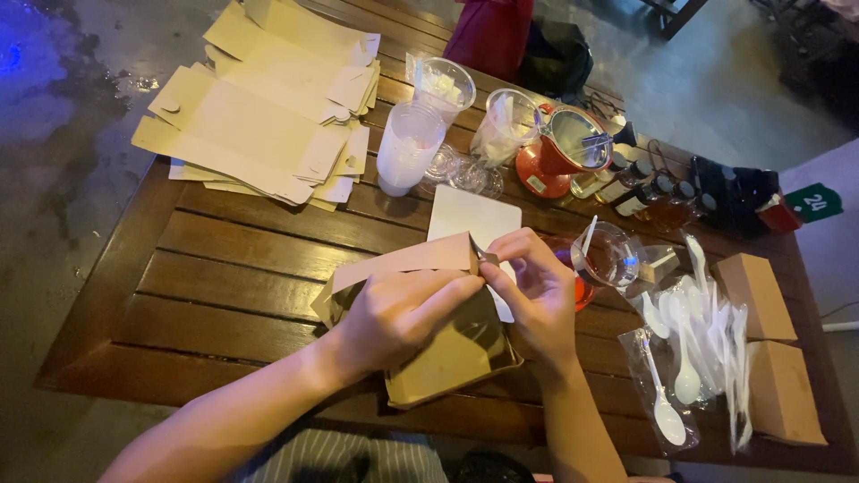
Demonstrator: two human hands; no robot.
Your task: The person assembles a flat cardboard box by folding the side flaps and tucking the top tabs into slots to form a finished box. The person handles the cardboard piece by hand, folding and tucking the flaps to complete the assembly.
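Brown kraft cardboard box, half folded, sits at the near middle of the bench; its long axis runs from lower right up to upper left, open mouth facing up, one long flap raised and slanting toward the left. Matte outside, inner lining slightly glossy. Left hand lies over the box with fingers curled, pinching the flap edge; right hand closed in a pinch on the same flap's corner tab, fingertips of the two hands almost touching. A white flat card lies just behind the box. Further back left, a stack of flat unfolded box blanks, pale tan, sharp die-cut tabs. Middle back: clear plastic cups, stacked, ribbed and see-through. Right of the hands a clear cup with red liquid, then wrapped white plastic spoons in crinkly film, and two finished brown boxes at the right edge. Bench is dark wooden slats, worn
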